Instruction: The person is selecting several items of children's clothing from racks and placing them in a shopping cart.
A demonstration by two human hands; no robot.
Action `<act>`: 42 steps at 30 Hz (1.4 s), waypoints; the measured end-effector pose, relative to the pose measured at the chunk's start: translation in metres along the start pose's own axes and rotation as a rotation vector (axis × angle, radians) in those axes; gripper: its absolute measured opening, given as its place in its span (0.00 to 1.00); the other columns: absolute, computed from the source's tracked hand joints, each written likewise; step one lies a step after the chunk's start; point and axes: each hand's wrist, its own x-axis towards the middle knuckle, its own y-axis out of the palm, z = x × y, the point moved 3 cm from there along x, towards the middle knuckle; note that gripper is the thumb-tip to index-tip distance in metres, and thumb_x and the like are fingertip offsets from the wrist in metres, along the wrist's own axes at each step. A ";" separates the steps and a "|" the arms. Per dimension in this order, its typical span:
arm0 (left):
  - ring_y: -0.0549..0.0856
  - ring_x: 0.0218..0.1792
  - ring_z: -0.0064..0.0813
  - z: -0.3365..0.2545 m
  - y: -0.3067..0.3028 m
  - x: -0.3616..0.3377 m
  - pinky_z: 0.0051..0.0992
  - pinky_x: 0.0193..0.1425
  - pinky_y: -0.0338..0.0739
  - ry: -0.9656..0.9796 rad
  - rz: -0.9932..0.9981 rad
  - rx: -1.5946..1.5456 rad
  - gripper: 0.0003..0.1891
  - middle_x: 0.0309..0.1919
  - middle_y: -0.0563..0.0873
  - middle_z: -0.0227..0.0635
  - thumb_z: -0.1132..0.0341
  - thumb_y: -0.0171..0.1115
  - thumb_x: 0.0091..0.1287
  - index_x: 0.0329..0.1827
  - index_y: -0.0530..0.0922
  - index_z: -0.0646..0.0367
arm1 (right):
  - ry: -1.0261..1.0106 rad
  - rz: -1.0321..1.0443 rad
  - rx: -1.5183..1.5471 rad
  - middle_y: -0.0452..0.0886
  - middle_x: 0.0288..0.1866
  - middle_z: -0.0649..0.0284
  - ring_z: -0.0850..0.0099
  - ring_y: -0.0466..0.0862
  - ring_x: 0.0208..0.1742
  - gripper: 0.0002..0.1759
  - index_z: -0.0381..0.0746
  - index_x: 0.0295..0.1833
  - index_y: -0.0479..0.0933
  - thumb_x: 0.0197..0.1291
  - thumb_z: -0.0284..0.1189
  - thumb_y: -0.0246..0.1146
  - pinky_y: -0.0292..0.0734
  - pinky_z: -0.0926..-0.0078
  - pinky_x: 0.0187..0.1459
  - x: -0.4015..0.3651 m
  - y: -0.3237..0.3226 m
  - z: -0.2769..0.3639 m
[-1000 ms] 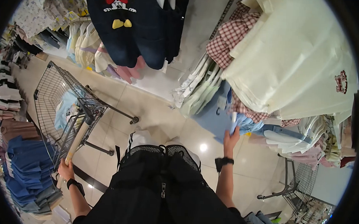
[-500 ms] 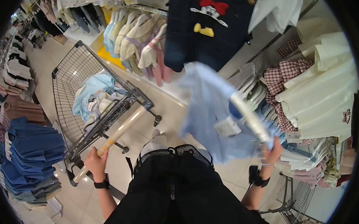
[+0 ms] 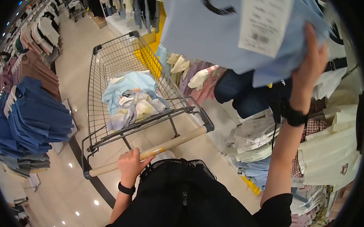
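Right hand (image 3: 310, 65): closed on the right edge of a light blue garment (image 3: 202, 31), with one digit flat over the cloth and the remaining fingertips partly hidden, hence exact contact impossible to tell. Lying from these fingers: the cloth, to the left and above in the view, with its visible long axis running crosswise; upper part out of view, so full length impossible to tell. Nearer to the garment: right hand, in direct contact; left hand (image 3: 130, 165), well apart, at lower left. Left fingers: wrapped around the cart handle (image 3: 172, 142), left of its middle, with the thumb along the bar. On the cloth, just left of the right hand: a white tag (image 3: 266, 26), print too blurred to read, beside a black curved mark. Forward of the left hand: a wire cart (image 3: 96, 49), its basket below and to the left of the raised garment, holding a loose pile of clothes (image 3: 130, 89). Farther out: dark blue shirts (image 3: 38, 111) on a rack to the left; cream clothing (image 3: 328, 154) beside the right forearm.
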 end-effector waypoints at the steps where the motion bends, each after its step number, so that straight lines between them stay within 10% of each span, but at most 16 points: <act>1: 0.70 0.11 0.31 0.002 0.001 -0.001 0.26 0.16 0.63 -0.005 -0.003 -0.003 0.27 0.10 0.69 0.29 0.38 0.62 0.43 0.17 0.67 0.55 | 0.001 0.042 0.002 0.77 0.42 0.62 0.78 0.75 0.42 0.18 0.31 0.45 0.74 0.55 0.34 0.58 0.68 0.81 0.44 0.001 0.022 -0.008; 8: 0.71 0.13 0.30 0.010 0.003 -0.006 0.27 0.19 0.64 -0.072 0.083 -0.028 0.27 0.11 0.70 0.29 0.37 0.63 0.40 0.20 0.70 0.55 | 0.185 0.408 0.206 0.78 0.33 0.58 0.74 0.76 0.34 0.17 0.32 0.41 0.72 0.54 0.36 0.59 0.69 0.78 0.38 -0.111 0.182 -0.079; 12: 0.69 0.12 0.29 0.013 0.002 -0.007 0.26 0.17 0.61 -0.034 0.065 -0.030 0.29 0.10 0.67 0.29 0.35 0.60 0.41 0.17 0.67 0.55 | 0.374 0.795 -0.220 0.75 0.38 0.51 0.58 0.76 0.40 0.20 0.34 0.47 0.69 0.54 0.37 0.57 0.68 0.69 0.45 -0.194 0.216 -0.151; 18: 0.67 0.10 0.28 0.009 -0.001 -0.007 0.26 0.16 0.60 -0.014 0.057 -0.044 0.30 0.09 0.66 0.28 0.33 0.58 0.43 0.14 0.64 0.54 | 0.245 1.078 -0.467 0.69 0.45 0.52 0.56 0.72 0.45 0.20 0.37 0.50 0.69 0.51 0.33 0.57 0.68 0.69 0.46 -0.217 0.138 -0.190; 24: 0.69 0.11 0.29 0.005 -0.002 -0.001 0.27 0.17 0.61 -0.015 0.130 -0.018 0.30 0.10 0.67 0.29 0.34 0.59 0.42 0.14 0.64 0.54 | 0.269 1.415 -0.179 0.75 0.41 0.59 0.60 0.73 0.45 0.21 0.40 0.46 0.72 0.45 0.35 0.64 0.66 0.69 0.48 -0.216 0.042 -0.039; 33: 0.72 0.13 0.37 -0.010 0.001 0.002 0.32 0.17 0.63 -0.011 0.228 0.024 0.30 0.11 0.70 0.34 0.37 0.62 0.41 0.17 0.64 0.57 | 0.031 1.466 -0.490 0.73 0.36 0.65 0.69 0.75 0.41 0.14 0.42 0.34 0.70 0.44 0.36 0.64 0.59 0.66 0.57 -0.341 0.031 -0.038; 36: 0.73 0.14 0.39 -0.012 0.000 0.001 0.34 0.17 0.64 -0.017 0.255 0.080 0.30 0.11 0.70 0.36 0.36 0.61 0.42 0.17 0.64 0.58 | 0.210 1.196 -0.228 0.74 0.31 0.65 0.70 0.76 0.38 0.13 0.41 0.31 0.71 0.43 0.35 0.64 0.65 0.68 0.53 -0.310 0.028 -0.047; 38: 0.72 0.15 0.43 -0.015 -0.002 0.001 0.36 0.19 0.63 -0.060 0.294 0.045 0.30 0.12 0.71 0.40 0.38 0.60 0.43 0.18 0.64 0.60 | -0.097 0.938 -0.308 0.74 0.18 0.65 0.67 0.79 0.27 0.06 0.40 0.23 0.71 0.37 0.28 0.60 0.71 0.72 0.38 -0.305 0.029 -0.060; 42: 0.72 0.15 0.42 -0.019 -0.006 -0.001 0.35 0.19 0.64 -0.030 0.286 0.039 0.30 0.12 0.70 0.39 0.37 0.60 0.43 0.19 0.64 0.59 | 0.068 1.331 -0.436 0.75 0.15 0.63 0.66 0.78 0.21 0.05 0.40 0.21 0.74 0.36 0.30 0.60 0.73 0.73 0.28 -0.331 0.040 -0.077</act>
